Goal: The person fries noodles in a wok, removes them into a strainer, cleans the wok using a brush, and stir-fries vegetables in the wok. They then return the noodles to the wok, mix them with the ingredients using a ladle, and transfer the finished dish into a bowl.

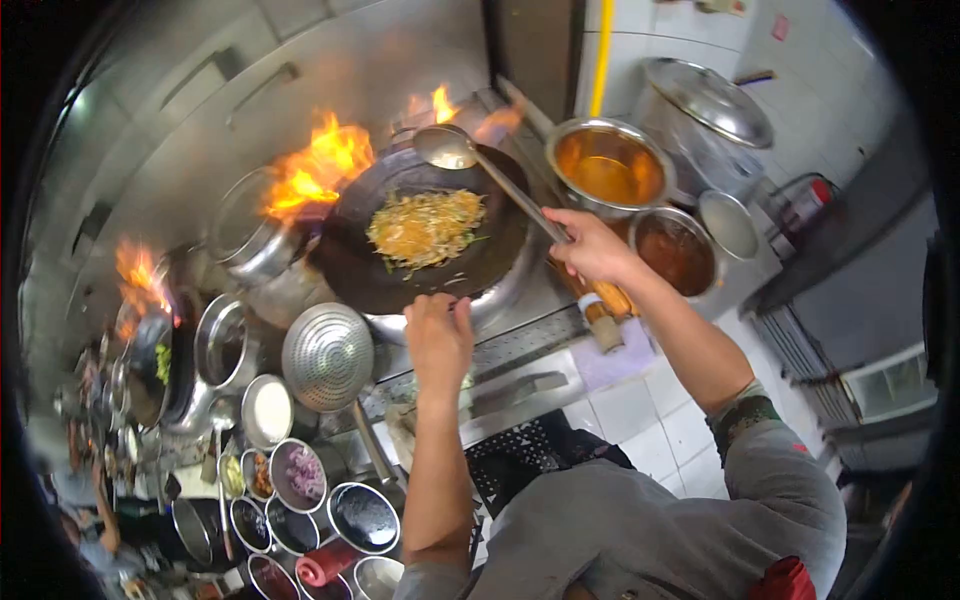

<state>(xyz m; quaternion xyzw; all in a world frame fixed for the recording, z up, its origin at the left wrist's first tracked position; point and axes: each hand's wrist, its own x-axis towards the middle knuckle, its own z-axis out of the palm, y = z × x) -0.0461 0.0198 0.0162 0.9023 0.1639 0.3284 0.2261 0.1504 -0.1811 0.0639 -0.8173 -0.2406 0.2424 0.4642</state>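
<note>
A dark wok (350, 240) sits on the stove, with a heap of shredded food (425, 228), orange, pale and green, in its middle. My left hand (438, 335) is closed on the wok's near rim; any handle there is mostly hidden under the fingers. My right hand (595, 245) grips the long handle of a metal ladle (445, 147). The ladle's bowl is held over the far side of the wok, apart from the food.
Flames (325, 165) rise behind and left of the wok. A pot of orange liquid (620, 165) and a dark red sauce bowl (675, 250) stand at right. Left are a perforated strainer (328, 358), several ingredient bowls including chopped onion (300, 474), and a distant person (105, 530).
</note>
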